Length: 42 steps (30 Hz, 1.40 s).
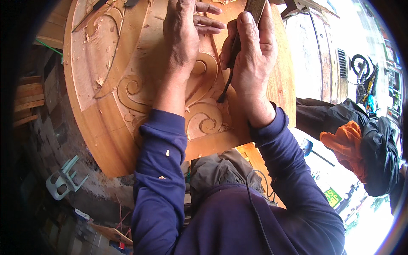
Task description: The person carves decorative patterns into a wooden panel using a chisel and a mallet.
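Observation:
A carved wooden panel (170,146) with raised scrolls lies in front of me, strewn with pale shavings. My right hand (255,59) grips a carving chisel (233,55) by its dark wooden handle. Its thin, bent metal end points back toward me, near a scroll on the panel's right side. Left of it, my left hand (182,38) is over the panel with fingers stretched and slightly apart, holding nothing. Whether that hand touches the wood I cannot tell. At the far left, partly cut off, more dark tools (102,5) lie on the panel.
A pale green plastic stool (63,180) is on the floor at lower left, below stacked wood (29,100). Dark cloths and an orange cloth (346,146) hang at the right. Beyond them, a bicycle or motorbike (363,74) stands in bright light. A thin cable (253,204) runs down my front.

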{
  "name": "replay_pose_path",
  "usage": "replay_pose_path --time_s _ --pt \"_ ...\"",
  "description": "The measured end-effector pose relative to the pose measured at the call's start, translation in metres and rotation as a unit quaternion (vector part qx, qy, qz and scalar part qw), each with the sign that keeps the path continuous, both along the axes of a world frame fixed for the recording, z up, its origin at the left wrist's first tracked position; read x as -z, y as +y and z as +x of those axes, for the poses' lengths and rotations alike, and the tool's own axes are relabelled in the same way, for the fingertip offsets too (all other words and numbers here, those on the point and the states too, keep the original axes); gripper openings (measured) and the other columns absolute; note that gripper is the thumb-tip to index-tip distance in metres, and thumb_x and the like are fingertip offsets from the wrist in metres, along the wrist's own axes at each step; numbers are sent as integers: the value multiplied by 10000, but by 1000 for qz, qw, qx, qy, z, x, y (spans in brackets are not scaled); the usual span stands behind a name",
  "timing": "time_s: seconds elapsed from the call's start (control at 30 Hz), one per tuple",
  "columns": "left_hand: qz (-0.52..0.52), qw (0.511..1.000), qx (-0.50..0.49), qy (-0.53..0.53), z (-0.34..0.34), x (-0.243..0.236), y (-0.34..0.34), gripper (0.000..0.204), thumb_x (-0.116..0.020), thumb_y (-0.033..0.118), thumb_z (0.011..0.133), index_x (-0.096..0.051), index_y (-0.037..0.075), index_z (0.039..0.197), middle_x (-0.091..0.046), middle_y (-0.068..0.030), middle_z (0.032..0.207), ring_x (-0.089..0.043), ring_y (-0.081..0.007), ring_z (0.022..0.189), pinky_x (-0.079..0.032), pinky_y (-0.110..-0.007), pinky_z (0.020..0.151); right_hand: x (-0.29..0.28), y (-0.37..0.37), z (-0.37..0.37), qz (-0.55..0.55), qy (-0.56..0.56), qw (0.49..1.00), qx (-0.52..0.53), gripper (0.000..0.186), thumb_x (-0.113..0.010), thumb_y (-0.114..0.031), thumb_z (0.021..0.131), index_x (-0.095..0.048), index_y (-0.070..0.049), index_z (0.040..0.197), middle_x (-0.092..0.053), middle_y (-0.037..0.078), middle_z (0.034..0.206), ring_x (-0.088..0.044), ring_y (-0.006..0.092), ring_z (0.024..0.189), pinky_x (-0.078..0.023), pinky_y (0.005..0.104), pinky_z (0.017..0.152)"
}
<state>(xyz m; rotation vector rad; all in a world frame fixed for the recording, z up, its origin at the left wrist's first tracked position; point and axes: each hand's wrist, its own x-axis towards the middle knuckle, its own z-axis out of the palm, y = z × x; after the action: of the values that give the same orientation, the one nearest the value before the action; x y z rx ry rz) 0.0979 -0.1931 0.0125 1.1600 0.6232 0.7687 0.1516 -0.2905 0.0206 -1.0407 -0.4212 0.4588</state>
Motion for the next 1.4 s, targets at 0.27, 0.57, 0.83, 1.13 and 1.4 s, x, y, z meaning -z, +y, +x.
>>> replay_pose_path --time_s 0.27,0.57,0.83,1.13,1.4 --pt "-8 1000 -3 -24 3 9 2 699 -332 623 1073 -393 112 1546 -635 -117 940 -683 -195 703 -570 -290 647 -17 -9 -11 -7 7 1000 -22 564 -554 -111 1070 -343 -44 1589 -465 -53 665 -357 24 444 -279 203 391" --pt "-12 1000 -18 -11 5 3 1 714 -362 640 1049 -401 126 1543 -654 -137 911 -682 -201 641 -555 -288 609 7 -32 -11 -65 -20 994 83 426 -551 -241 1079 -431 -67 1449 -554 22 779 -467 86 437 -360 236 380" --pt "-18 1000 -23 -10 2 3 7 750 -361 653 1031 -390 112 1550 -650 -147 913 -681 -219 650 -549 -300 596 -50 -52 -31 139 107 984 13 421 -485 -334 1099 -385 -234 1496 -574 59 860 -436 107 440 -326 247 358" --pt "9 999 23 -35 -2 -4 5 734 -354 647 1048 -426 118 1551 -644 -99 1037 -648 -135 812 -528 -246 694 -28 -3 4 -49 47 995 -75 520 -480 -289 1111 -381 -52 1563 -541 10 822 -452 67 531 -366 217 448" --pt "-14 896 359 -260 -16 0 49 663 -301 520 1112 -401 53 1571 -627 -29 1156 -593 -86 934 -476 -218 815 7 3 9 84 43 983 -160 566 -518 -150 1093 -317 7 1598 -601 65 1303 -577 81 946 -466 216 784"
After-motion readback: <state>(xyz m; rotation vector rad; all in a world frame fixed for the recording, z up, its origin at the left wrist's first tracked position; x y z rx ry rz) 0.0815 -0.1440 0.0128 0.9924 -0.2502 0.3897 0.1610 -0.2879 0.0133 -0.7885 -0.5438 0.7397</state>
